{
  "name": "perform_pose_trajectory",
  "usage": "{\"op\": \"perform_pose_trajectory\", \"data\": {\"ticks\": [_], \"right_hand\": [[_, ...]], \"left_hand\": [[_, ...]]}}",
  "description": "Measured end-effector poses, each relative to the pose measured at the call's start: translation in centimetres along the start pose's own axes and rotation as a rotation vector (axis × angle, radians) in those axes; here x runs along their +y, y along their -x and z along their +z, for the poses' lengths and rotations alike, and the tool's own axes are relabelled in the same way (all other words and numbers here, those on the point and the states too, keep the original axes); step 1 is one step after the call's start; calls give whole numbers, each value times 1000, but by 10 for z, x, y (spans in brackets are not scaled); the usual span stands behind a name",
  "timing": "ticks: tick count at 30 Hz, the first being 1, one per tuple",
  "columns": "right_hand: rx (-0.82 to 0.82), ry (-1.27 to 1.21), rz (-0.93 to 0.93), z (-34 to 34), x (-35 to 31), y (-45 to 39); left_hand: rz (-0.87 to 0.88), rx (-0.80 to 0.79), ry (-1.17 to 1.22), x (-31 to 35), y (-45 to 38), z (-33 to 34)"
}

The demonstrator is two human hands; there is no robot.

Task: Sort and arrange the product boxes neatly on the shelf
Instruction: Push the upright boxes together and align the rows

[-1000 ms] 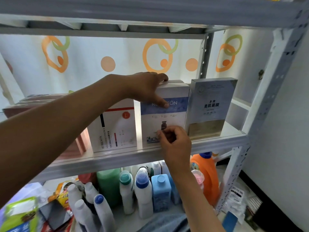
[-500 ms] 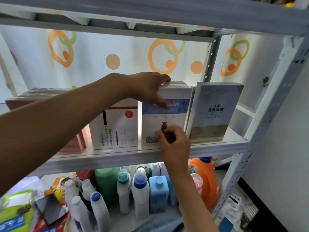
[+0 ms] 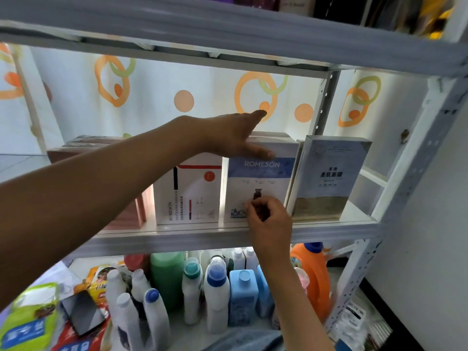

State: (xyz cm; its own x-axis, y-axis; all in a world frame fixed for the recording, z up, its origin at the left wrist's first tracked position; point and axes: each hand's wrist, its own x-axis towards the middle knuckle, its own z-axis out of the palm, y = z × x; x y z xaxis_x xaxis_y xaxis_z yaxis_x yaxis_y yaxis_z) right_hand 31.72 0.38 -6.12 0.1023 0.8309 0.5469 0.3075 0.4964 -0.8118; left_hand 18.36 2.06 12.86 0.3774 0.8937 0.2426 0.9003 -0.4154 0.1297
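On the white shelf (image 3: 177,238) stand three boxes side by side: a white box with red and black marks (image 3: 192,196), a blue-and-white ROMESON box (image 3: 263,178) and a pale blue box with a sandy base (image 3: 329,178). My left hand (image 3: 235,133) hovers over the ROMESON box's top with fingers stretched out, its thumb lying on the upper front. My right hand (image 3: 271,219) is at that box's lower front, fingers curled with the tips against the face. Pink boxes (image 3: 141,209) stand further left, mostly hidden by my left arm.
Several detergent bottles (image 3: 217,287) and an orange jug (image 3: 314,274) crowd the level below, with packets at the lower left. A perforated upright post (image 3: 405,173) bounds the shelf on the right. Another shelf board runs close overhead.
My left hand's fingers have lifted off the ROMESON box's top edge and straightened, leaving only the thumb on it. My right hand stays at the lower front.
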Motion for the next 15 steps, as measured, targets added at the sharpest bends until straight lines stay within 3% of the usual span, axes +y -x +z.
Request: {"op": "perform_pose_trajectory", "data": {"ticks": [10, 15], "right_hand": [[-43, 53, -104, 16, -36, 9], [-178, 53, -178, 44, -62, 21]], "left_hand": [[-45, 101, -80, -24, 43, -21], [-94, 136, -102, -50, 83, -38]]}}
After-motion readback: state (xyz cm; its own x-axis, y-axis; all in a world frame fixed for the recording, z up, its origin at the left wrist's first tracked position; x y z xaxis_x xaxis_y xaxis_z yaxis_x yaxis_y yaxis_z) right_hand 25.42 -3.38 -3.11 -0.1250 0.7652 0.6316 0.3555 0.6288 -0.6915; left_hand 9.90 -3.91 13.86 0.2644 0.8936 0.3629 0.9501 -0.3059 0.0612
